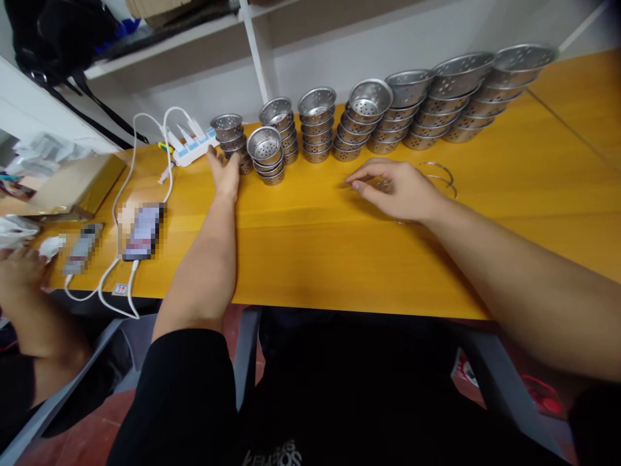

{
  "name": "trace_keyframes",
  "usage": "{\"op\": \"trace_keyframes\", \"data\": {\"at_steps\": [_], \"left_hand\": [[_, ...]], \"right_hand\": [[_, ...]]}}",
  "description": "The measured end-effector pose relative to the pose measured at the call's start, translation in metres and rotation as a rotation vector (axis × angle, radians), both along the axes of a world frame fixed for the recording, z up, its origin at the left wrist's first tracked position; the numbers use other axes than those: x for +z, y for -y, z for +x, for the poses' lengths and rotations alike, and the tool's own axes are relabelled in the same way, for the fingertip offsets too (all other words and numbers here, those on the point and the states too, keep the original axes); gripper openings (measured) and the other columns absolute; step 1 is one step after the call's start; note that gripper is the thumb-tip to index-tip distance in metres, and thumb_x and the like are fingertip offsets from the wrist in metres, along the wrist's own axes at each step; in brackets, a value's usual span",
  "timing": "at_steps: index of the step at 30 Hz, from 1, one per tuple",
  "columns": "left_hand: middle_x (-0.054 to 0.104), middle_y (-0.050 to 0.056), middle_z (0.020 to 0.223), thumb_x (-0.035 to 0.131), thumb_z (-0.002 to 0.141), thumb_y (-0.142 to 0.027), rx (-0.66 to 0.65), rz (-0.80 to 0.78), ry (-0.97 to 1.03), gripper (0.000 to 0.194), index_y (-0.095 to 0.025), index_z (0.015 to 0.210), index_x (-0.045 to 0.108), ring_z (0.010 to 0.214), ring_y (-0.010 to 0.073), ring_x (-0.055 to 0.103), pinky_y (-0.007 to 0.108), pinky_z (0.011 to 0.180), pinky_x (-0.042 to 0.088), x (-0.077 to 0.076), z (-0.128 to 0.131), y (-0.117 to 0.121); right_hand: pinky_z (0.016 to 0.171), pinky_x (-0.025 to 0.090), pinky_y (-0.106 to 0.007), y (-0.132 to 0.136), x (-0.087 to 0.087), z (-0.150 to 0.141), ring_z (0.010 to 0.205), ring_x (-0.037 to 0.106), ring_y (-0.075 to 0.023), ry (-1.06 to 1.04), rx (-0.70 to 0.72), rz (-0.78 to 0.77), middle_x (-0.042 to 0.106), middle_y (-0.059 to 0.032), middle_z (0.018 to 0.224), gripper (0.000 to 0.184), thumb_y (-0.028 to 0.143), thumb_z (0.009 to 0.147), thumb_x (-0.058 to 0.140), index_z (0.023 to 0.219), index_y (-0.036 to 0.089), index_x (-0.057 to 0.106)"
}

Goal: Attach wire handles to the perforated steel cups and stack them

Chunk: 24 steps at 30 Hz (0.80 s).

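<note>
Several stacks of perforated metal cups (317,126) stand in a row along the back of the table. At the leftmost stack of cups (228,126), my left hand (224,173) has its fingers and thumb around the lower part, gripping it. Just right of that hand, a shorter stack of cups (266,152) sits forward of the row. My right hand (395,188) hovers low over the table with fingers loosely bent and thumb and index finger apart. Beside it lie thin metal rings (439,173), partly hidden by the hand.
A white power strip (196,147) with cables stands behind my left hand. Two phones, one a charging phone (144,232), lie at the left. Beyond them are a cardboard box (72,184) and another person's hand (22,268). A shelf (194,39) overhangs the back.
</note>
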<state>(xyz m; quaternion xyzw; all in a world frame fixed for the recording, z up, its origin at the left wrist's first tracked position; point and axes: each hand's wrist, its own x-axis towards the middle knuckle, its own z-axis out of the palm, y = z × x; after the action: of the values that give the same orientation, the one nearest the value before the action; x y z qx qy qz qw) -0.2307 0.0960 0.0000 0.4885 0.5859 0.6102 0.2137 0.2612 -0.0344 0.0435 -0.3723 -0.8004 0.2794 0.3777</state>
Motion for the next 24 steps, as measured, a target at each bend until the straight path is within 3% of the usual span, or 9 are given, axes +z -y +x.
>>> {"op": "trace_keyframes", "data": {"at_steps": [2,5,8,11,14,17,19,21,24], "left_hand": [[0.064,0.011,0.196,0.085,0.111,-0.053,0.012,0.001,0.104,0.083,-0.026,0.183,0.053,0.192,0.0300,0.055,0.053,0.163,0.047,0.011,0.009,0.008],[0.070,0.010,0.186,0.081,0.119,-0.058,0.049,0.005,0.129,0.081,-0.022,0.186,0.053,0.189,0.0295,0.056,0.052,0.164,0.044,0.022,0.018,0.015],[0.055,0.014,0.192,0.100,0.096,-0.080,0.103,0.047,0.077,0.112,-0.030,0.183,0.051,0.192,0.0394,0.054,0.056,0.165,0.043,0.019,0.018,0.012],[0.051,0.021,0.196,0.108,0.067,-0.093,0.004,0.165,0.044,0.132,-0.027,0.169,0.058,0.183,0.0450,0.062,0.059,0.160,0.049,0.012,0.015,0.006],[0.076,0.016,0.170,0.109,0.067,-0.083,-0.105,0.174,0.026,0.114,-0.034,0.157,0.060,0.166,0.0400,0.074,0.058,0.154,0.054,0.011,0.015,0.003],[0.083,0.005,0.144,0.106,0.069,-0.088,-0.040,0.166,-0.011,0.097,-0.037,0.140,0.065,0.148,0.0359,0.079,0.056,0.142,0.061,0.019,0.017,0.008],[0.085,0.004,0.134,0.087,0.079,-0.109,-0.001,0.189,-0.017,0.093,-0.033,0.129,0.067,0.141,0.0306,0.080,0.051,0.134,0.062,0.029,0.019,0.013],[0.086,0.003,0.118,0.043,0.098,-0.124,0.003,0.154,0.008,0.098,-0.030,0.116,0.064,0.144,0.0238,0.078,0.045,0.127,0.058,0.040,0.021,0.020],[0.078,0.003,0.088,-0.013,0.098,-0.122,-0.124,-0.003,0.028,0.109,-0.032,0.090,0.048,0.157,0.0188,0.074,0.041,0.115,0.050,0.056,0.023,0.028]], "right_hand": [[0.123,0.075,-0.078,0.001,0.001,-0.001,0.124,0.091,-0.0473,-0.006,0.008,0.005,0.097,-0.0129,0.130,0.033,0.067,0.117,0.084,0.117,0.036,0.098],[0.121,0.075,-0.075,0.001,0.003,-0.001,0.122,0.092,-0.0457,-0.005,0.009,0.025,0.098,-0.0119,0.129,0.029,0.062,0.115,0.085,0.116,0.036,0.097],[0.121,0.075,-0.072,0.000,0.002,-0.001,0.123,0.092,-0.0440,0.015,-0.002,0.040,0.098,-0.0108,0.129,0.024,0.054,0.115,0.082,0.117,0.036,0.097],[0.119,0.076,-0.069,0.001,0.002,-0.002,0.121,0.093,-0.0422,0.027,-0.002,0.053,0.098,-0.0122,0.129,0.025,0.048,0.116,0.078,0.118,0.033,0.097],[0.118,0.077,-0.068,0.002,0.004,-0.002,0.120,0.093,-0.0406,0.031,0.006,0.053,0.098,-0.0141,0.129,0.026,0.047,0.116,0.076,0.118,0.029,0.095],[0.121,0.076,-0.069,0.003,0.004,-0.001,0.122,0.092,-0.0413,0.026,0.007,0.032,0.098,-0.0145,0.130,0.024,0.049,0.117,0.078,0.117,0.031,0.094],[0.122,0.075,-0.070,0.003,0.003,0.000,0.123,0.092,-0.0422,0.024,0.005,0.021,0.098,-0.0132,0.130,0.024,0.052,0.117,0.080,0.117,0.033,0.095],[0.124,0.074,-0.071,0.002,0.002,0.000,0.123,0.092,-0.0427,0.022,0.000,0.020,0.098,-0.0110,0.129,0.025,0.057,0.117,0.082,0.117,0.036,0.095],[0.122,0.075,-0.072,0.002,0.001,0.000,0.121,0.092,-0.0422,0.030,0.000,0.026,0.099,-0.0091,0.128,0.025,0.058,0.116,0.083,0.116,0.037,0.096]]}}
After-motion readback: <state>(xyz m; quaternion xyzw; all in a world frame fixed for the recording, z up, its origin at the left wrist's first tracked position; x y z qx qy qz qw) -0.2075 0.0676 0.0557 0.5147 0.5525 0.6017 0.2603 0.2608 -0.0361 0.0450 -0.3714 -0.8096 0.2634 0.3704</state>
